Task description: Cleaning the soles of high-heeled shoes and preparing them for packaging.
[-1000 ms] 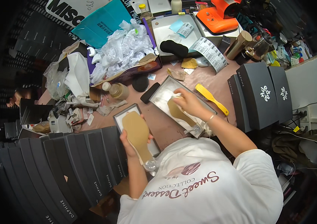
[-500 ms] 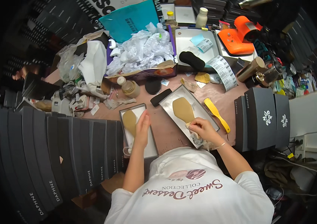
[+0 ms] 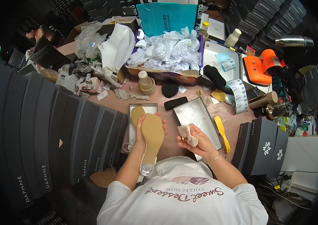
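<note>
My left hand (image 3: 139,138) is closed round a shoe (image 3: 153,131), its tan sole facing up and its clear heel toward me. A second tan-soled shoe (image 3: 136,113) lies in the narrow grey box (image 3: 153,107) behind it, partly hidden by my hand and the held shoe. Pinched in my right hand (image 3: 203,141) is a crumpled off-white cloth (image 3: 187,135), slightly right of the shoe. Below and behind that hand, a grey shoebox part (image 3: 214,129) with white paper inside lies tilted on the table.
A yellow brush (image 3: 222,133) lies right of the tilted box. A pump bottle (image 3: 146,83), a black block (image 3: 175,103) and a carton of white plastic wrapping (image 3: 166,52) stand farther back. Dark shoeboxes (image 3: 91,138) line the left; more dark boxes (image 3: 263,148) stand at right.
The shoe from the right-hand box is now lifted out and held in my left hand, sole up. My right hand has risen with the cloth. The view has shifted, moving the background rightward.
</note>
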### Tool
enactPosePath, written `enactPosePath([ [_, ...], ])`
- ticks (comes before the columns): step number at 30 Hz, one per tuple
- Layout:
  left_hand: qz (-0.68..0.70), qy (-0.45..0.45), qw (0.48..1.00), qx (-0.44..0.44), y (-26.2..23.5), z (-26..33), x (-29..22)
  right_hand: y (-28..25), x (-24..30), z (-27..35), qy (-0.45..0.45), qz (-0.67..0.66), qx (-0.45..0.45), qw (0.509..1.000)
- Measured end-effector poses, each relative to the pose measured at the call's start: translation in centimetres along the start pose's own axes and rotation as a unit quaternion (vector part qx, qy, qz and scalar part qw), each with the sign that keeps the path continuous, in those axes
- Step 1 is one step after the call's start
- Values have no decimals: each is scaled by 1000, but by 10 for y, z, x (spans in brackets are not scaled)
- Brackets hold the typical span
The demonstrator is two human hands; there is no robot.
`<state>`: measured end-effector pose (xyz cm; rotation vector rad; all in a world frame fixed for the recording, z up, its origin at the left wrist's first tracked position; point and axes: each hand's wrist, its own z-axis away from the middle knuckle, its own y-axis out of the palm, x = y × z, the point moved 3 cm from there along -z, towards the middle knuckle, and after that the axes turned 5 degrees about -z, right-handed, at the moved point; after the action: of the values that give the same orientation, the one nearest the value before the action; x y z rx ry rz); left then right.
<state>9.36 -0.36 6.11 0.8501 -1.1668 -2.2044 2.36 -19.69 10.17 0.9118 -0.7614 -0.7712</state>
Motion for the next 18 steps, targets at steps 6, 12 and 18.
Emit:
enactPosePath([
  [6, -16, -60, 997, -42, -17, 31, 50, -19, 11, -70, -13, 141, 9, 990],
  [12, 41, 24, 999, -5, -18, 31, 31, 55, 71, -164, -305, 630, 23, 714],
  [18, 38, 28, 998, -29, -24, 29, 24, 96, 74, -253, -436, 764, 142, 453],
])
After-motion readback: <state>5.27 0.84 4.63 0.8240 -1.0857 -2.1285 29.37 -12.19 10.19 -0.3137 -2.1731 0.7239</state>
